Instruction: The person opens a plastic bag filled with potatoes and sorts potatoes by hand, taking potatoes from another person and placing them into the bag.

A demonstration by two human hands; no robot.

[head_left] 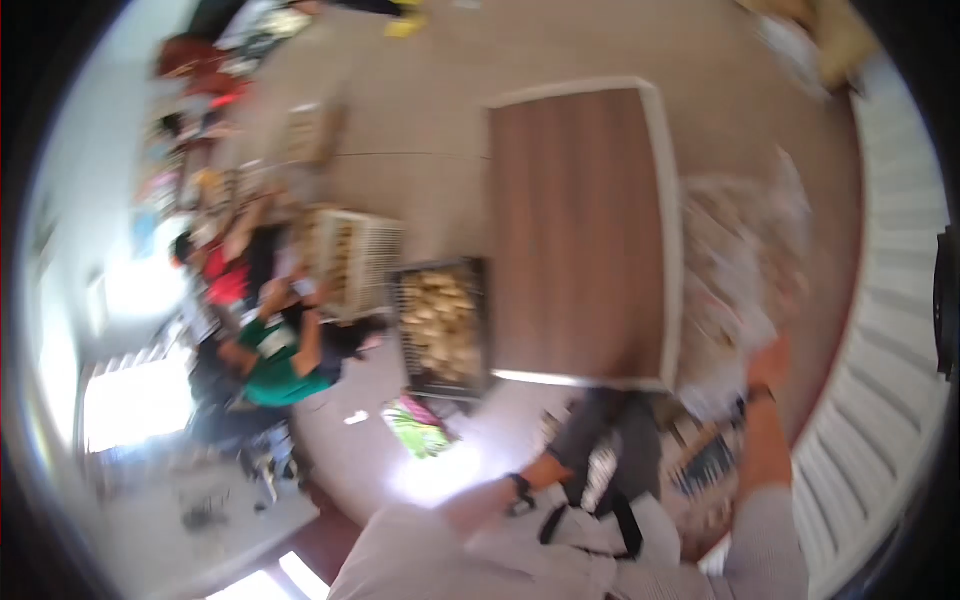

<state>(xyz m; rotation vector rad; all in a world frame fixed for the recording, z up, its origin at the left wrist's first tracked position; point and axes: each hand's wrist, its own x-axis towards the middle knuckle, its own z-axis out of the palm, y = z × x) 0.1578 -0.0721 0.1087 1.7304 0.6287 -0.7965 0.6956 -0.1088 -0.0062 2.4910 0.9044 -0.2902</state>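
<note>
The frame is smeared by motion. My left hand (545,470), with a dark band on its wrist, is against the grey cloth over my legs; its fingers cannot be made out. On the right, my right hand (768,362) reaches to the edge of a crumpled clear plastic bag (735,260); its fingers are too blurred to tell whether they grip it. Between and beyond my hands stands a brown wood-grain table (580,230) with a pale edge.
A black crate (440,325) of pale yellowish pieces stands left of the table, beside a cream crate (365,262). A person in a green top (285,365) and a person in red (225,275) are farther left. Colourful packaging (418,425) lies on the floor. White ridged panelling (890,350) runs along the right.
</note>
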